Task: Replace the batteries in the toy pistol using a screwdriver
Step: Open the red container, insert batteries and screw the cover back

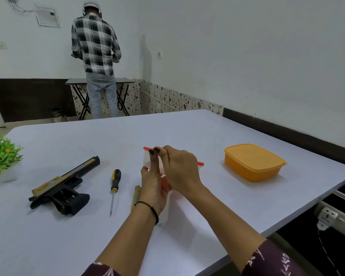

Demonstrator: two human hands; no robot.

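The black and tan toy pistol (62, 186) lies on its side at the left of the table, its grip compartment open. To its right lies a screwdriver (114, 188) with a black and yellow handle, tip toward me. My left hand (153, 186) and my right hand (179, 170) are together at mid-table, holding a small translucent container with a red rim (146, 159), tilted above the table. A tan strip, seemingly the pistol's cover (135, 197), lies just left of my left wrist, partly hidden. No batteries are visible.
An orange lidded box (253, 162) stands at the right of the white table (68, 246). A small potted plant (2, 156) sits at the left edge. A person in a checked shirt stands at a folding table by the far wall. A power strip (335, 218) hangs beyond the right edge.
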